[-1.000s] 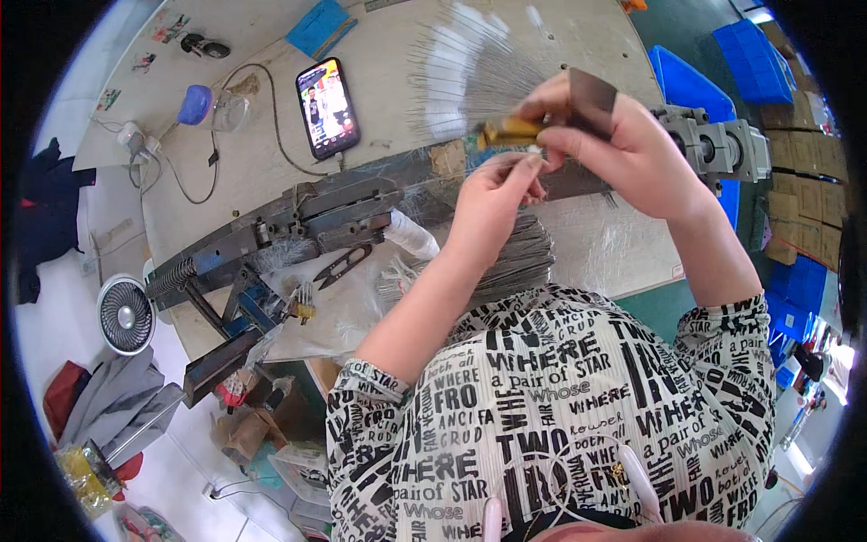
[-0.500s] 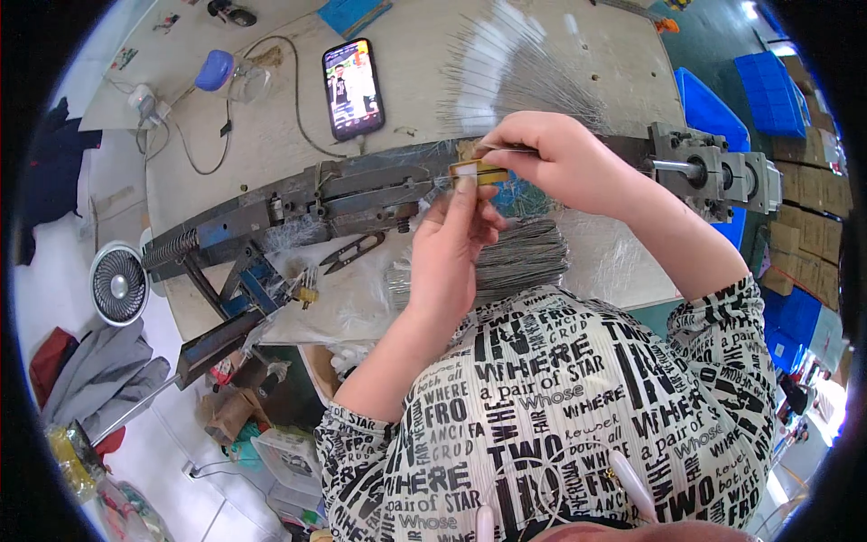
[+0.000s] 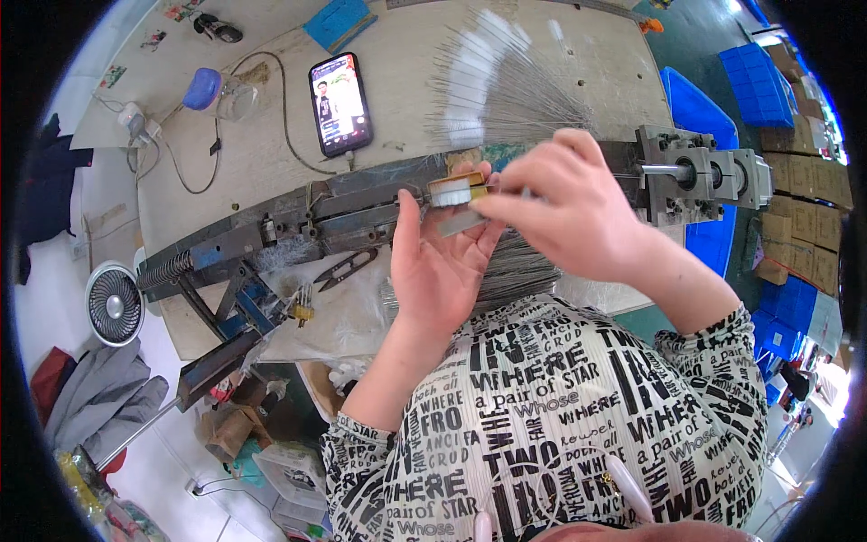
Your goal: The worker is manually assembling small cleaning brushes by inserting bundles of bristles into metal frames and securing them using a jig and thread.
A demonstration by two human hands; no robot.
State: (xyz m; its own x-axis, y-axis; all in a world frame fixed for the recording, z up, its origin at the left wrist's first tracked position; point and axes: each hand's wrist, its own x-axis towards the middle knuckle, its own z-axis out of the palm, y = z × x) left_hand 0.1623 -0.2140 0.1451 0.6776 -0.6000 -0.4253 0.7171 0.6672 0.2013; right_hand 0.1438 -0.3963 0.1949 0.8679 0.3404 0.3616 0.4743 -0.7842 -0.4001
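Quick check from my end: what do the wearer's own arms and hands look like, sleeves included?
The left hand and right hand are bare: no glove or watch shows on either. The left sleeve and right sleeve match, off-white fabric covered in black lettering of mixed sizes. Both sleeves end well short of the hands.

**Single items outnumbered pairs**

There were two bare hands, one left hand (image 3: 441,266) and one right hand (image 3: 578,210). Between them was one small brass-edged piece (image 3: 452,192). The bench (image 3: 402,90) bore one phone (image 3: 340,104), one blue-lidded jar (image 3: 237,99), one pair of dark snips (image 3: 341,271), one fanned spread of wires (image 3: 537,95) and one wire bundle (image 3: 513,278), strands too many to count. Beyond were one fan (image 3: 116,304) and at least three blue bins (image 3: 757,86).
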